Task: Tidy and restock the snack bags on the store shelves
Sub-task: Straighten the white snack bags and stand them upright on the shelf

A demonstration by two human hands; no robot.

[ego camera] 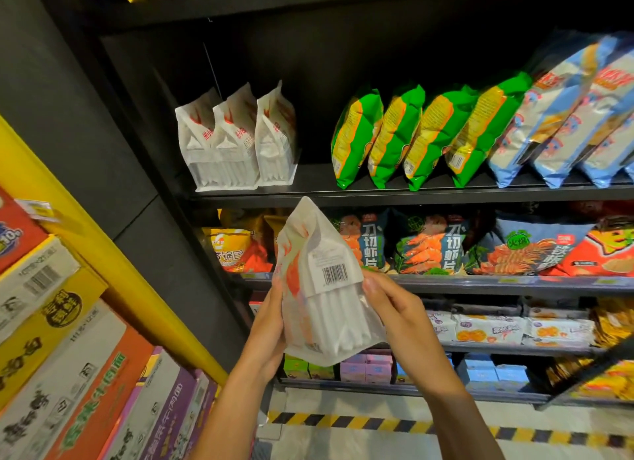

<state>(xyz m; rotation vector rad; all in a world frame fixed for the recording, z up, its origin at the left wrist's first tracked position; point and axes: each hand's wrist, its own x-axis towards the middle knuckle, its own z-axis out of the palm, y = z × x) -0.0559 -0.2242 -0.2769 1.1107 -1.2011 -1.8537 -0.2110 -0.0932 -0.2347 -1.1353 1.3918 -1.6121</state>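
I hold a white snack bag (326, 288) with orange print and a barcode label in front of the shelves, its back towards me. My left hand (269, 325) grips its left edge and my right hand (394, 308) pinches its right edge. Above it, on a black shelf (411, 195), three matching white bags (236, 140) stand in a row at the left. A gap separates them from several green and yellow bags (411, 137) leaning to the right.
Blue and white bags (576, 116) fill the shelf's right end. Shrimp-chip bags (429, 246) and orange bags line the shelf below, small boxes lower down. Stacked cartons (68, 356) stand at the left behind a yellow post. Hazard tape (411, 425) marks the floor.
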